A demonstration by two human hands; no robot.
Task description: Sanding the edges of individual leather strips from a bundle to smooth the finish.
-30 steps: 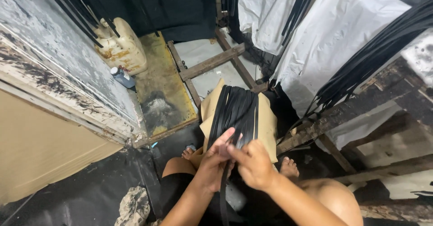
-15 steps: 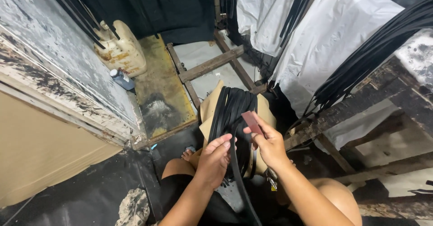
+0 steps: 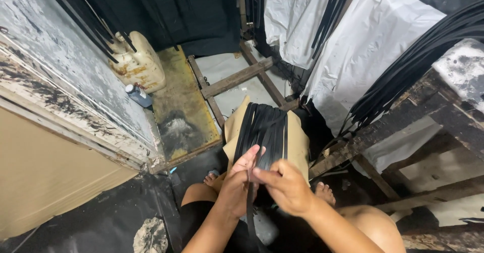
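Both hands' fingers pinch black strip [image 3: 250,202] over tan board [image 3: 298,141]; grimy floor [image 3: 101,222].

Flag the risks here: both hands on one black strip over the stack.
The strip pinched between left hand and right hand hangs loose below and could snag. The stacked strips on the tan board may slide off. Bare feet sit close under the rough wooden frame.

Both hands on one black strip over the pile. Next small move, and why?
Probably lay the black strip flat onto the strip pile. Both the left hand and right hand pinch it just above the pile on the tan board, and its lower end hangs loose toward the lap.
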